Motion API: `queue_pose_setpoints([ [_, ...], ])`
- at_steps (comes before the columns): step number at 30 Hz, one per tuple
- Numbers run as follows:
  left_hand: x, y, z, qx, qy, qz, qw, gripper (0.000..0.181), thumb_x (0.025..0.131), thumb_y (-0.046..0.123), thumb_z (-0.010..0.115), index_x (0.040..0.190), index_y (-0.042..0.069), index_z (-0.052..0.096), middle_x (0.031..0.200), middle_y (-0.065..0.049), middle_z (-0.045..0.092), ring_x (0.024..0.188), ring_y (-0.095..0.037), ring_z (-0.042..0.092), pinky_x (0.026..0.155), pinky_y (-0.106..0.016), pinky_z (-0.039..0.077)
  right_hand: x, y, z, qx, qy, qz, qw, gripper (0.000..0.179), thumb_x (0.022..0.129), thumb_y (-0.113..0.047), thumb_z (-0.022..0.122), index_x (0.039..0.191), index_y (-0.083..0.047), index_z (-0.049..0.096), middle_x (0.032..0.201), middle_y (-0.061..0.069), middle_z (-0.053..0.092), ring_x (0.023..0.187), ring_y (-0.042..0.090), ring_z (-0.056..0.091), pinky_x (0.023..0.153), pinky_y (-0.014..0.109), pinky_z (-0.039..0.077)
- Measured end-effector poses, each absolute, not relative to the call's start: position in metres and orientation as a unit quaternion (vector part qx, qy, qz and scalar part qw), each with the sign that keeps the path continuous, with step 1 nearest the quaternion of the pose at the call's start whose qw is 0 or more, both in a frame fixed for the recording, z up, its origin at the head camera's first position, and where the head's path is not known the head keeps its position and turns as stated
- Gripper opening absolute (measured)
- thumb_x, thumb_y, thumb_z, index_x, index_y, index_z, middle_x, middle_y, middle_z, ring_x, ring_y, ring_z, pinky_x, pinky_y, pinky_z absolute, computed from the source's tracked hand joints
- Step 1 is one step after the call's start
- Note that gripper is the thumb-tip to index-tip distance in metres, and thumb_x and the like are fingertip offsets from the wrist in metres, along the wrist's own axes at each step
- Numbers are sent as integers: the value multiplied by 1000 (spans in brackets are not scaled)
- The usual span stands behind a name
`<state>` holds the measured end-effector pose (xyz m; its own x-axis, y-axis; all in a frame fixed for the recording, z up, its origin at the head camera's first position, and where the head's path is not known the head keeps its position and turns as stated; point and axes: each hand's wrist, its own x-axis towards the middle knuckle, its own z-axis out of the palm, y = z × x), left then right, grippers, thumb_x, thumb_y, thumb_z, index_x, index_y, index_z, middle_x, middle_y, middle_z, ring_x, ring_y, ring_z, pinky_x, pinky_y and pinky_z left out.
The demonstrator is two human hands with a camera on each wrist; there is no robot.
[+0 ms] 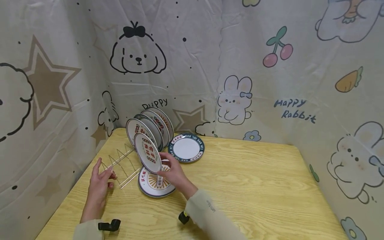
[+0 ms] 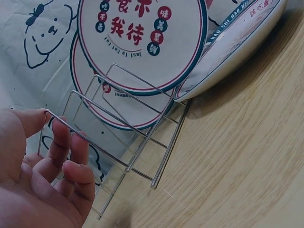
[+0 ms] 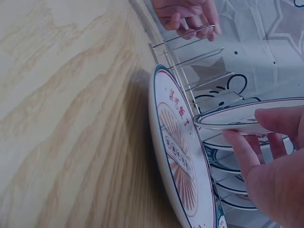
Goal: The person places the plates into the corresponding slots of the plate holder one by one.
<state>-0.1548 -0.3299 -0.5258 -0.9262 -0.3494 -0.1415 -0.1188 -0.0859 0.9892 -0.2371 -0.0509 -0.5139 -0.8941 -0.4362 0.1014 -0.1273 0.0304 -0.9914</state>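
Observation:
My left hand (image 1: 98, 185) pinches the near end of a gold wire dish rack (image 1: 130, 179), thumb and fingertips at a wire corner in the left wrist view. The right hand (image 1: 175, 174) grips a white plate with red lettering (image 1: 147, 153) by its edge, thumb on one face and fingers on the other. This plate is tilted upright at the rack, its lower edge close over a sunburst-patterned plate (image 3: 178, 156) lying on the table. Behind it, several plates (image 1: 163, 125) stand in a row in the rack's far part. Nearer the left hand, the slots hold no plates.
A plate with a dark patterned rim (image 1: 187, 148) lies flat to the right of the rack. The wooden table (image 1: 246, 186) meets fabric walls (image 1: 192, 66) printed with cartoon animals at the left, back and right. Black wrist-camera mounts (image 1: 109, 225) sit at both cuffs.

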Motion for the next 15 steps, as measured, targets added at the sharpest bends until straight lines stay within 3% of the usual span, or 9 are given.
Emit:
queue_pose_setpoints([
  [15, -158, -331, -528, 203, -676, -705, 72, 82, 107, 38, 57, 166, 41, -1, 89, 12, 65, 85, -3, 60, 62, -20, 48, -235, -60, -508, -184, 736, -644, 100, 70, 85, 17, 73, 145, -16, 57, 147, 6, 55, 131, 28, 59, 110, 44, 49],
])
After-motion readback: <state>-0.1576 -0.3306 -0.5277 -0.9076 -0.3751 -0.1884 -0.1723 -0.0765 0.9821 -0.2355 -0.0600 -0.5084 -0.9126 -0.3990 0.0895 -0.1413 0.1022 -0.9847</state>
